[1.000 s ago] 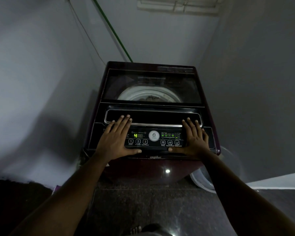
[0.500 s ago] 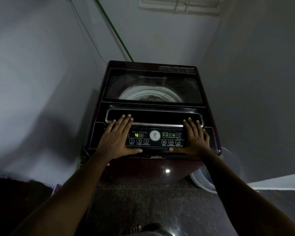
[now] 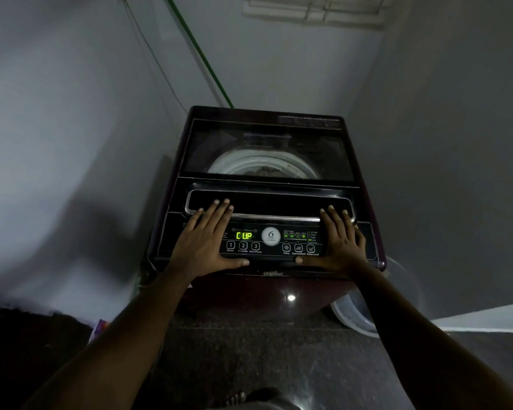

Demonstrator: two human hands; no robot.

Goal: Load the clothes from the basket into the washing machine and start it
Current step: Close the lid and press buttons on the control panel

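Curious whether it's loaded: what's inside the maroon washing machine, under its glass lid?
Through the closed tinted glass lid of the dark maroon washing machine, a white round drum rim and a small brownish cloth bundle show. The drum's front half and depth are hidden.

A green pipe slants down the far wall, with a thin dark cable just left of it. A white louvred vent sits high on that wall, towards the right. The floor is dark speckled stone. A small purple-and-pink item lies near left, by the wall. A white ledge runs along the right.
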